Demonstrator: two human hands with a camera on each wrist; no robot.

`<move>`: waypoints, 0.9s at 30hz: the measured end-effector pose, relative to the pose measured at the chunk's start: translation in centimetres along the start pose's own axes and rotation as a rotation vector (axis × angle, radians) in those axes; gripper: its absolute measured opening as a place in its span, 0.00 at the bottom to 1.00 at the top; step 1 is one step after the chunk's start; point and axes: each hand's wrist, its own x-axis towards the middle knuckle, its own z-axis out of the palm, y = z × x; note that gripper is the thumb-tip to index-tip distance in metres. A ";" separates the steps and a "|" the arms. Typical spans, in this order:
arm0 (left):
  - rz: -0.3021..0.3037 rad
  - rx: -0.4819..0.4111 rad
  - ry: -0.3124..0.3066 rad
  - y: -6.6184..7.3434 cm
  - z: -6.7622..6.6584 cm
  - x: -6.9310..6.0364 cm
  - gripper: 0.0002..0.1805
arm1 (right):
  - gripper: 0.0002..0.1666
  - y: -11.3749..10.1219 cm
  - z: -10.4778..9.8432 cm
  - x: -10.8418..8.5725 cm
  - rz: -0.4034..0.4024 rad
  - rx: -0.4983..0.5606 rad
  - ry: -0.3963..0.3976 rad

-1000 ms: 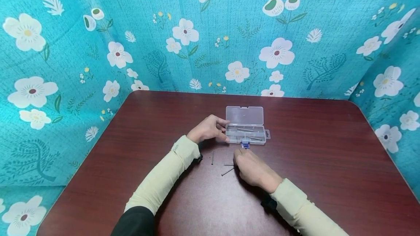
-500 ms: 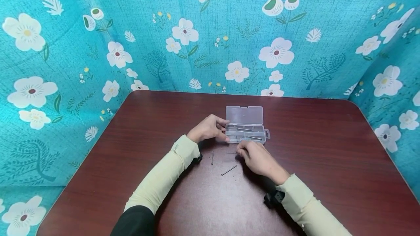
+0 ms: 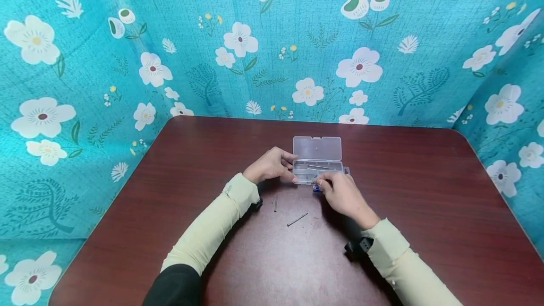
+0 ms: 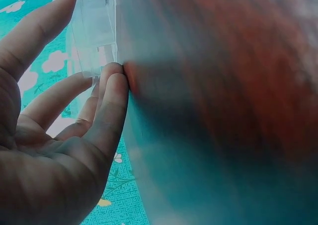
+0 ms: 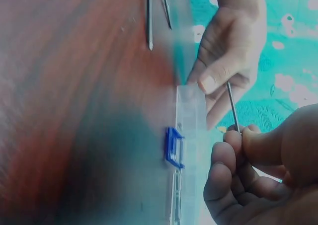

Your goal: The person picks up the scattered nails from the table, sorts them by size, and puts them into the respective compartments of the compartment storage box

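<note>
A clear plastic compartment box [image 3: 302, 172] stands on the table, its lid [image 3: 317, 148] raised at the back. My left hand [image 3: 270, 165] grips the box's left end, thumb at the front corner and fingers behind. In the right wrist view, my right hand [image 5: 248, 158] pinches a thin metal nail [image 5: 232, 106] between thumb and index finger, over the box's front compartment. A few nails [image 3: 318, 167] lie inside the box. On the table in front lie two more nails, one slanted [image 3: 297, 219] and one pointing away [image 3: 276, 203].
A blue latch [image 5: 173, 146] hangs at the box's front edge. The hang tab [image 3: 347, 170] sticks out on its right. Dark reddish wood covers the tabletop [image 3: 204, 155], and a turquoise floral curtain [image 3: 280, 60] stands behind it.
My right hand has picked up a nail from the table and carried it up and forward to the box. The left hand stays on the box's left end.
</note>
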 end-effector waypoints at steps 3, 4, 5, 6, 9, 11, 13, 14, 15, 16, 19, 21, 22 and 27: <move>0.000 0.007 0.005 0.0 0.0 0.0 0.42 | 0.10 0.3 -0.4 0.4 0.020 0.013 -0.017; 0.002 0.011 0.007 0.0 0.0 0.0 0.42 | 0.11 0.5 -0.6 0.5 0.027 0.019 -0.024; 0.004 0.012 0.009 0.0 0.1 0.1 0.42 | 0.11 0.6 -0.7 0.6 0.037 0.028 -0.031; 0.007 0.014 0.009 -0.1 0.1 0.1 0.42 | 0.11 0.8 -0.8 0.7 0.047 0.042 -0.035; 0.007 0.003 0.009 -0.1 0.1 0.1 0.43 | 0.11 1.1 -1.1 1.0 0.075 0.086 -0.049; 0.002 0.003 0.011 -0.1 0.1 0.1 0.43 | 0.11 1.3 -1.3 1.2 0.092 0.111 -0.051; -0.004 0.007 0.012 -0.2 0.1 0.1 0.43 | 0.11 1.4 -1.4 1.4 0.104 0.120 -0.047; -0.004 0.012 0.013 -0.2 0.1 0.1 0.43 | 0.11 1.5 -1.5 1.5 0.111 0.123 -0.045; -0.004 0.018 0.014 -0.2 0.1 0.1 0.43 | 0.12 1.5 -1.6 1.6 0.116 0.120 -0.041; -0.002 0.023 0.013 -0.2 0.0 0.1 0.43 | 0.12 1.6 -1.8 1.7 0.116 0.111 -0.037; 0.003 0.027 0.013 -0.2 0.0 0.1 0.43 | 0.12 1.8 -2.2 2.0 0.116 0.080 -0.025; 0.005 0.030 0.013 -0.2 0.0 0.1 0.42 | 0.12 2.0 -2.4 2.2 0.115 0.050 -0.014; 0.005 0.031 0.013 -0.2 0.0 0.1 0.42 | 0.12 2.1 -2.6 2.3 0.115 0.038 -0.011; 0.006 0.037 0.012 -0.2 0.0 0.1 0.42 | 0.12 2.6 -2.8 2.6 0.104 -0.007 0.008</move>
